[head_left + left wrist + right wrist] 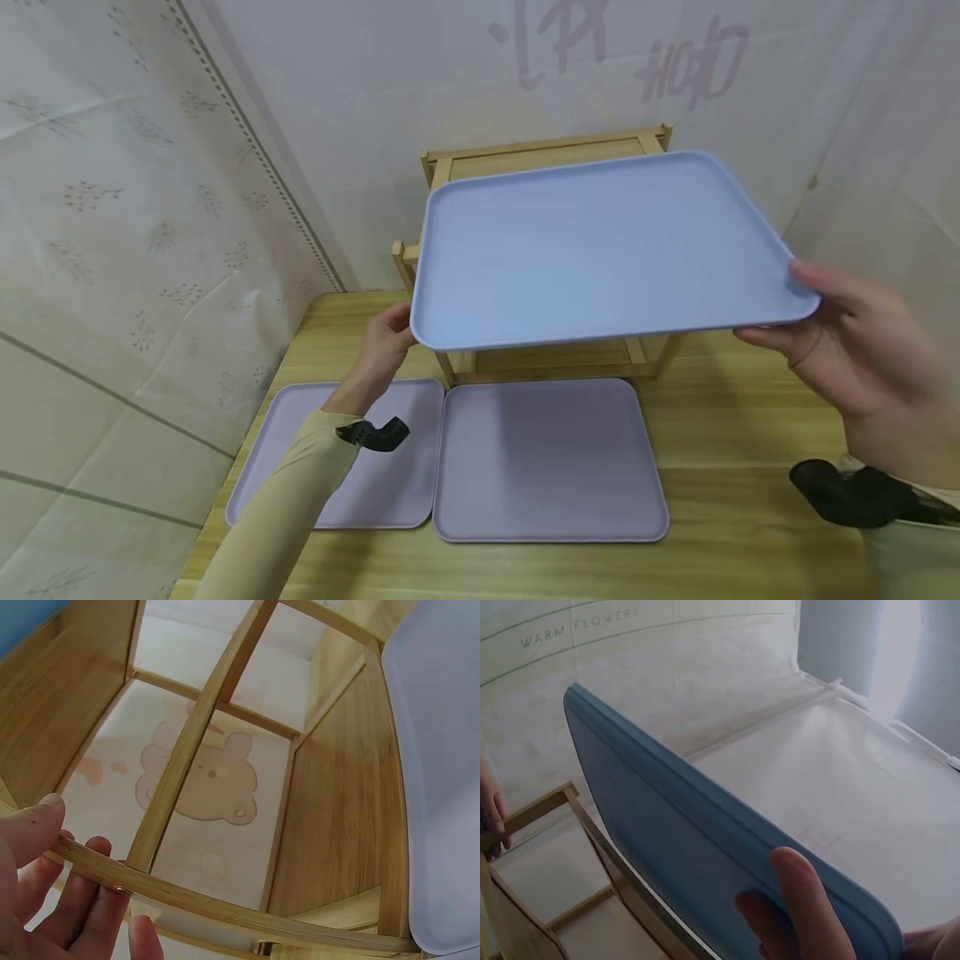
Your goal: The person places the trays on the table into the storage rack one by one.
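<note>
My right hand [862, 350] pinches the near right corner of a light blue tray [600, 250], thumb over the rim and fingers beneath. The tray is raised and slightly tilted in front of a wooden shelf rack [555, 360], covering much of it in the head view. From the right wrist, the tray's underside [682, 825] shows, with fingers [810, 900] against it. My left hand [382, 346] is at the rack's left side, partly behind the tray. In the left wrist view, its thumb and fingers wrap round the rack's side bar [195, 904].
Two lilac trays, the left one [397, 500] and the right one [547, 467], lie side by side on the wooden table [735, 517] before the rack. Patterned curtain cloth [187, 208] hangs at left, and a pale sheet [375, 125] hangs behind the rack.
</note>
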Tool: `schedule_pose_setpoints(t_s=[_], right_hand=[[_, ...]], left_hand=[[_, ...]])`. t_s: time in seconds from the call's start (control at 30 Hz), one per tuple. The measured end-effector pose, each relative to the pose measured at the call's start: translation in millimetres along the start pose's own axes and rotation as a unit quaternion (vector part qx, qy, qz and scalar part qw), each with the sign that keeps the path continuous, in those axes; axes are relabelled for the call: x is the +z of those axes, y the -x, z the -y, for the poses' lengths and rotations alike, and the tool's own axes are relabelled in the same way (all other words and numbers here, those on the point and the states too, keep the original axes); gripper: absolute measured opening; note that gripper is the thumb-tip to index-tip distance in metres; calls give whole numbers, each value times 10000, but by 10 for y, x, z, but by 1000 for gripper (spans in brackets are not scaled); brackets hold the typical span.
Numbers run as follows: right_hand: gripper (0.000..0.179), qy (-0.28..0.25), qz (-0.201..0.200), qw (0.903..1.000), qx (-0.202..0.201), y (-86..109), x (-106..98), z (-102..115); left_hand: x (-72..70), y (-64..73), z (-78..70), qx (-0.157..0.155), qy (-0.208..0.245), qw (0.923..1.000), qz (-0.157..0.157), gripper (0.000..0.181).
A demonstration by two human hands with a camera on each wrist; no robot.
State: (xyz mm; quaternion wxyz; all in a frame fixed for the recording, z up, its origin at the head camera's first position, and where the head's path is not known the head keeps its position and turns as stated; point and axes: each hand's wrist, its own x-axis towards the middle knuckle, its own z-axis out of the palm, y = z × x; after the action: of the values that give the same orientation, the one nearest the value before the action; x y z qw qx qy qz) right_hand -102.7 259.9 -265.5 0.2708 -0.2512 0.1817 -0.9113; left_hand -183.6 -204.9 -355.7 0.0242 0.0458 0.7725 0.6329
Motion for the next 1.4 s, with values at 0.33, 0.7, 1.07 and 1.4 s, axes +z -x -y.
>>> schedule_pose_setpoints(t_s=[0.33, 0.7, 1.07, 1.4], right_hand=[[53, -132, -172, 9994, -255, -181, -96, -73], [50, -220, -294, 9989, -298, -308, -175, -75], [38, 1405, -1555, 9699, -1237, -297, -188, -141], [39, 5959, -3103, 7165, -1879, -292, 2, -334]], left_hand=[[2, -4, 13, -55, -108, 9999, -58, 40], [15, -25, 7, -25, -144, 9999, -39, 37], [22, -28, 6, -21, -72, 10000, -20, 13], [23, -24, 8, -34, -64, 10000, -37, 15]])
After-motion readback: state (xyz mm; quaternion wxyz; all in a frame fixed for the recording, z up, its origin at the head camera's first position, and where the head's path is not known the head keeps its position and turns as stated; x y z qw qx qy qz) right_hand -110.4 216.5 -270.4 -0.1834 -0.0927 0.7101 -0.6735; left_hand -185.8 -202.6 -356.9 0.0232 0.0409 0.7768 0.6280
